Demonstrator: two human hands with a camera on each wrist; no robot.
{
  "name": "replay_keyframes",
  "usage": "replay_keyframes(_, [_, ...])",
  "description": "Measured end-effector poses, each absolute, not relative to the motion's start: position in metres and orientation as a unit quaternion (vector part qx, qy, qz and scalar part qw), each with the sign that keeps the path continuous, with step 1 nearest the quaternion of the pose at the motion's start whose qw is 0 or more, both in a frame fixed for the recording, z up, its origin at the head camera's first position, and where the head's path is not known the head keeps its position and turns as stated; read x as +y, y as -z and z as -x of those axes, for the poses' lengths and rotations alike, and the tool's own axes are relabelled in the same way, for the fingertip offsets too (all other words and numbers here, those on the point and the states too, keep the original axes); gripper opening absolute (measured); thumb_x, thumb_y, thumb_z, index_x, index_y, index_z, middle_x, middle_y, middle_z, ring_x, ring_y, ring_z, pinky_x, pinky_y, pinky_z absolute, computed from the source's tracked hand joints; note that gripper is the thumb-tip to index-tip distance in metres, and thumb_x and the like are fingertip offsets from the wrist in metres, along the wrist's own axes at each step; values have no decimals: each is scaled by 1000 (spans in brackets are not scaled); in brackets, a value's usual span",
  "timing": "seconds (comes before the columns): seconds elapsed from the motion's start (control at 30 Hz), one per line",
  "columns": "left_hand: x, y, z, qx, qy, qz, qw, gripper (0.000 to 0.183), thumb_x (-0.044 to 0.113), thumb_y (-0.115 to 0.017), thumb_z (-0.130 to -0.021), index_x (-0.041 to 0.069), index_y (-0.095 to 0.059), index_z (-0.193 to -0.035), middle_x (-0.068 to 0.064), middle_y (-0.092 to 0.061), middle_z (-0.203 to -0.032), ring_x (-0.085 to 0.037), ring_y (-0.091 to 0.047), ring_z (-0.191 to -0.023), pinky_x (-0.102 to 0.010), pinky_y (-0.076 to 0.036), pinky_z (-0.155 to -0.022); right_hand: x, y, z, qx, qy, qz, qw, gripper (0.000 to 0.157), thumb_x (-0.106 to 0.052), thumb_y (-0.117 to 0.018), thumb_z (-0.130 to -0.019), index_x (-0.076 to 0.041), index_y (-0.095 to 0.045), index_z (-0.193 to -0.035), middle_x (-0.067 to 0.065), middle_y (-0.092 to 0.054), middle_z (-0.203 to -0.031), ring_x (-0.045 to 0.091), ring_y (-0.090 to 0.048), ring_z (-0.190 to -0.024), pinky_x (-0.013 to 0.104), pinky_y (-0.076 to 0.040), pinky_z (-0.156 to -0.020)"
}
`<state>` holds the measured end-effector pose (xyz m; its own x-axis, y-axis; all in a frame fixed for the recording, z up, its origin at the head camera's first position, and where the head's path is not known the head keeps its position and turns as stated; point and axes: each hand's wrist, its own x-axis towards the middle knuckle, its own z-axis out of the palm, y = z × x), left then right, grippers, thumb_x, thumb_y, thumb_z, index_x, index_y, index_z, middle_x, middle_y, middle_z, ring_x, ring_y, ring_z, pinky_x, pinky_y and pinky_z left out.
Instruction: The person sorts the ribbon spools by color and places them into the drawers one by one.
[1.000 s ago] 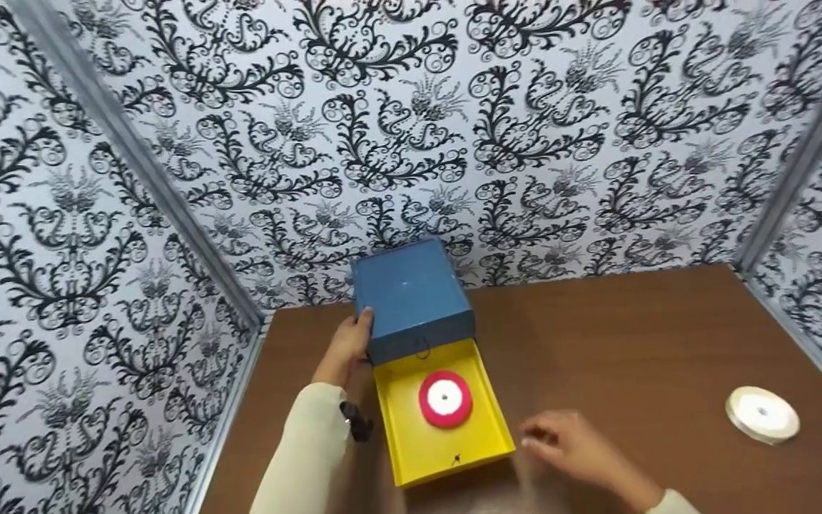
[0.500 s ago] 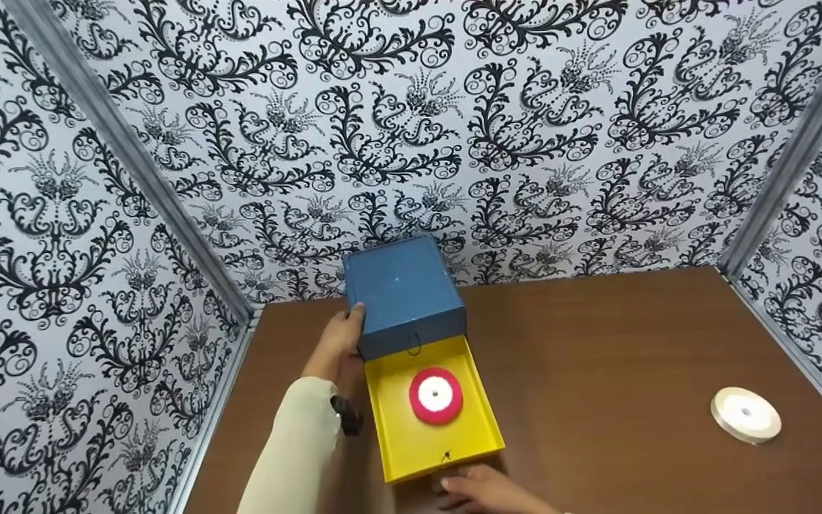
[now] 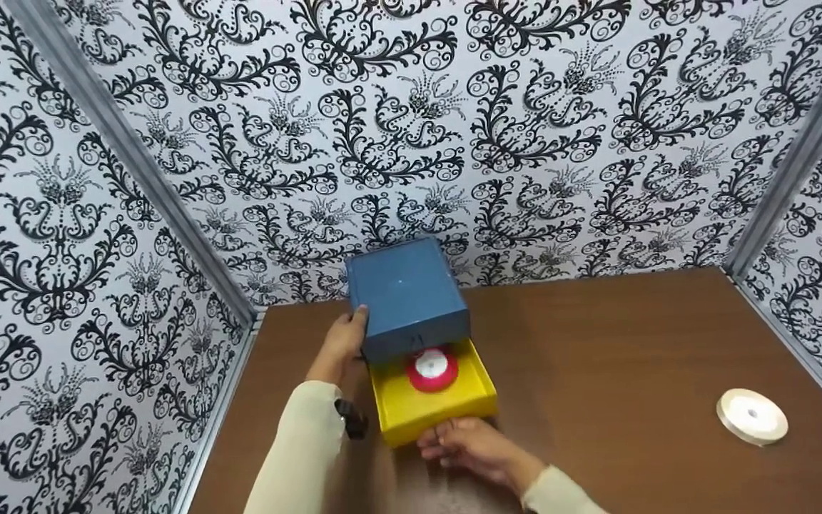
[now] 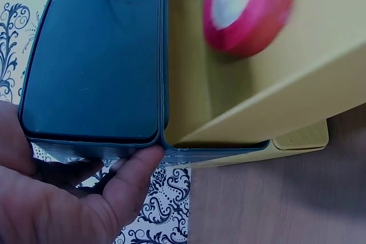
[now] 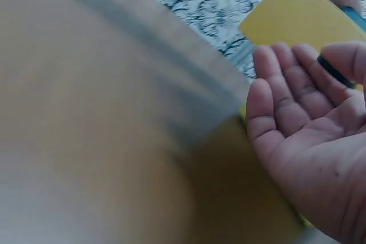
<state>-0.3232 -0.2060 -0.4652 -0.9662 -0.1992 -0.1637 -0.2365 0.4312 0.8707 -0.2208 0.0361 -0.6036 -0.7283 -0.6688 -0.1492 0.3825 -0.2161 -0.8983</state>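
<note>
Left hand [image 3: 340, 344]: you grip the blue box [image 3: 406, 294] side.
Right hand [image 3: 469, 444]: straight fingers push the yellow drawer [image 3: 431, 408] front.
Drawer: light, stiff card, probably slides easily.

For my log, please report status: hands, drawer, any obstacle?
Left hand grips blue box. Right hand, fingers straight, against yellow drawer front. Drawer half out, red ribbon spool inside. No obstacle visible.

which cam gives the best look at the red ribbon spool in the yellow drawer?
Head view: the red ribbon spool lies whole and sharp in the yellow drawer, right at the blue box mouth. Left wrist shows it closer but blurred and cut off at the top edge. Right wrist shows only the drawer's outside and the right hand, no spool.
</note>
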Motion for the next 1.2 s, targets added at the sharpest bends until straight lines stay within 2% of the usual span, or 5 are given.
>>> replay_keyframes(0.27, [-202, 466, 320, 857, -502, 116, 24, 65, 43, -37, -107, -10, -40, -145, -31, -41, -146, -44, -39, -135, -52, -32, -112, 12, 594, 277, 536, 770, 60, 340, 27, -8, -48, -97, 1, -66, -115, 17, -65, -124, 26, -65, -108, 40, -50, -92])
replay_keyframes(0.6, [-203, 465, 322, 869, -479, 124, 34, 65, 42, -34, -108, -9, -35, -148, -30, -36, -150, -45, -35, -138, -53, -30, -113, -2, 594, 309, 557, 770, 47, 307, 33, -17, -51, -98, 3, -63, -122, 15, -63, -129, 34, -58, -119, 52, -37, -107])
replay_keyframes(0.7, [-206, 465, 322, 865, -486, 123, 37, 67, 44, -35, -107, -8, -34, -149, -30, -35, -151, -45, -34, -139, -53, -30, -113, 5, 598, 305, 579, 757, 68, 293, 39, -21, -52, -100, 3, -56, -131, 18, -59, -134, 37, -57, -121, 52, -40, -105])
replay_keyframes(0.9, [-210, 461, 322, 856, -500, 125, 32, 67, 43, -36, -107, -9, -33, -149, -31, -33, -152, -45, -34, -138, -54, -32, -111, 22, 614, 298, 639, 729, 9, 245, 42, -23, -55, -101, 4, -50, -133, 20, -60, -121, 30, -64, -98, 41, -55, -81])
replay_keyframes(1.2, [-206, 464, 323, 860, -494, 128, 30, 65, 43, -36, -107, -8, -38, -148, -30, -39, -149, -44, -38, -136, -53, -35, -110, 2, 627, 298, 583, 738, -9, 338, 50, -23, -54, -100, 12, -48, -135, 22, -61, -129, 35, -64, -110, 46, -53, -93])
